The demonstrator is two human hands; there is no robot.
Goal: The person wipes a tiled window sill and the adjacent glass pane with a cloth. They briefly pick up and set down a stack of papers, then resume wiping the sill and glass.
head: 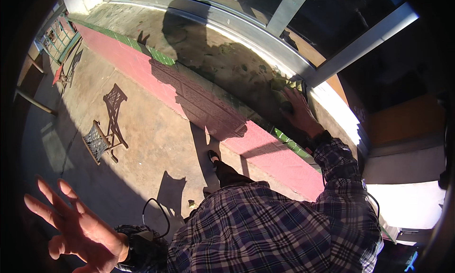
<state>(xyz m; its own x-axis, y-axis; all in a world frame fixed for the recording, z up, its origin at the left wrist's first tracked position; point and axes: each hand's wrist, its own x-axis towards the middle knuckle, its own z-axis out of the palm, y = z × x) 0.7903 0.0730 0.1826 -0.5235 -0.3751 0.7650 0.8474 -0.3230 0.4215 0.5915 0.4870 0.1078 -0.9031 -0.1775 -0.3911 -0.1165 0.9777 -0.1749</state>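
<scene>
My left hand (83, 225) is raised at the lower left, palm up and fingers spread, with nothing in it. At the right, my right hand (298, 111) lies on a crumpled greenish cloth (284, 84) on a concrete ledge (227, 61). Its fingers rest over the cloth; shadow hides whether they grip it. Damp-looking dark patches mark the shaded ledge. Green tiles (161, 56) edge the ledge above a pink wall (270, 155).
Metal-framed windows (245, 22) border the ledge. A small folding stool (96, 142) stands on the concrete floor (149, 131), and a red-seated stool (58, 75) is farther off. A green metal railing (58, 42) stands at the far upper left.
</scene>
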